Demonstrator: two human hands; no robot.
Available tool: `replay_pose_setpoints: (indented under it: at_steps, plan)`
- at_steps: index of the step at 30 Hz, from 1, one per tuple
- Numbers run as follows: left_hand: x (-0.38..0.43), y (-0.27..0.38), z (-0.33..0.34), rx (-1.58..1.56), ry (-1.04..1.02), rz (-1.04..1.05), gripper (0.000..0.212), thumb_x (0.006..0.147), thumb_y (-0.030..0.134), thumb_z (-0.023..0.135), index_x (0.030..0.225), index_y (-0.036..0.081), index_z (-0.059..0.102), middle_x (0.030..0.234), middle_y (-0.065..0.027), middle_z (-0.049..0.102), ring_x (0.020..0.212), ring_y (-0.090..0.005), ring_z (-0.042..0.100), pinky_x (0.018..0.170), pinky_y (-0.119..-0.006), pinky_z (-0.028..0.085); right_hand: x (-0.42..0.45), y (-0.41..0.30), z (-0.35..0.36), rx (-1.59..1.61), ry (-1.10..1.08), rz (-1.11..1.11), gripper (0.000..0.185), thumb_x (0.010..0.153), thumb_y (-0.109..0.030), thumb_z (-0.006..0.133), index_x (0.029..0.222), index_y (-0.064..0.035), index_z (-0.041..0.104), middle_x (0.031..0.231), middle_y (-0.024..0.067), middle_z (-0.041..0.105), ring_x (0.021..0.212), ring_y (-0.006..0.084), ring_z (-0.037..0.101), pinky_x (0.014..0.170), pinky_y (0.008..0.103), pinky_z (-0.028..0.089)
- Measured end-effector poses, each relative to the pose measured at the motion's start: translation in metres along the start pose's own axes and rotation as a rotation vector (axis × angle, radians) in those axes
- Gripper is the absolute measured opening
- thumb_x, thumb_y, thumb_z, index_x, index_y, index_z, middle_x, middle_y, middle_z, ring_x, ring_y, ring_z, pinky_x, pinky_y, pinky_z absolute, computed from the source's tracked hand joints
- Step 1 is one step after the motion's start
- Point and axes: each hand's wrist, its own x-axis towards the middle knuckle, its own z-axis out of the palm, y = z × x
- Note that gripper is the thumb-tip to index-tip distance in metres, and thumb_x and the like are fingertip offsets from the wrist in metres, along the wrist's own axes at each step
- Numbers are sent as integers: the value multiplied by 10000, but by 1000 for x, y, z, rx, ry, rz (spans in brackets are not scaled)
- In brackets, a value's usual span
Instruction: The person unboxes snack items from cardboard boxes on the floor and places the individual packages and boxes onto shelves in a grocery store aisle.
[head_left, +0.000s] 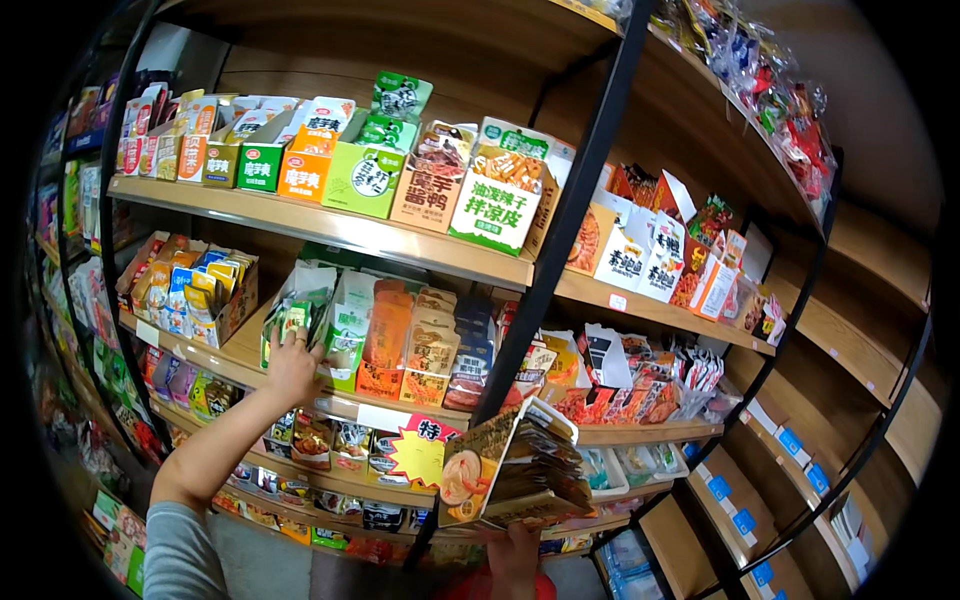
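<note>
My left hand (294, 367) reaches to the middle shelf, fingers over the front of a green display box (267, 330) and its thumb near the box's right edge. Small green snack packets (298, 315) stand inside that box, and the hand hides its lower front. Low in front of me, my right hand (514, 559) supports an open cardboard display box (466, 480) from beneath. That box is tilted and filled with stacked dark packets (540, 472); a picture of food covers its side. Right of my left hand stands a green-and-white box (349, 330).
A black metal upright (574, 202) divides the wooden shelving. Boxed snacks line the upper shelf (337, 217). A carton of blue and yellow packets (240, 311) sits to the left. A yellow star-shaped sign (416, 454) hangs below the shelf edge. Bagged goods (780, 112) lie top right.
</note>
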Motion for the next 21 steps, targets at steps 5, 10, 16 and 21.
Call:
replay_pose_setpoints:
  at_steps: [5,10,16,21]
  plan:
    - [8,8,-61,-217,375,350,347,666,270,670,932,70,571,1090,-170,476,1053,-314,455,916,-414,350,2,7,-5,-69,71,-59,648,700,115,504,1273,-99,292,1038,84,488,923,225,523,743,384,459]
    - [43,31,-135,-231,622,526,310,687,192,652,951,61,556,1113,-162,474,1058,-333,452,859,-412,402,1,7,-4,-61,-59,-144,677,654,158,502,1261,-71,310,1163,93,453,1059,235,469,912,384,384]
    - [118,55,-191,-233,839,621,391,751,185,613,1098,54,490,1204,-146,463,1135,-316,421,941,-412,364,8,15,-46,-865,6,-319,604,691,70,529,1246,-82,346,1154,121,472,1044,264,484,929,374,380]
    - [158,72,-195,-173,870,379,493,724,295,635,1128,61,478,1203,-148,472,1086,-301,475,955,-434,326,25,29,-128,-1065,120,-239,461,704,23,530,1147,-77,450,1112,137,500,1042,274,498,901,381,425]
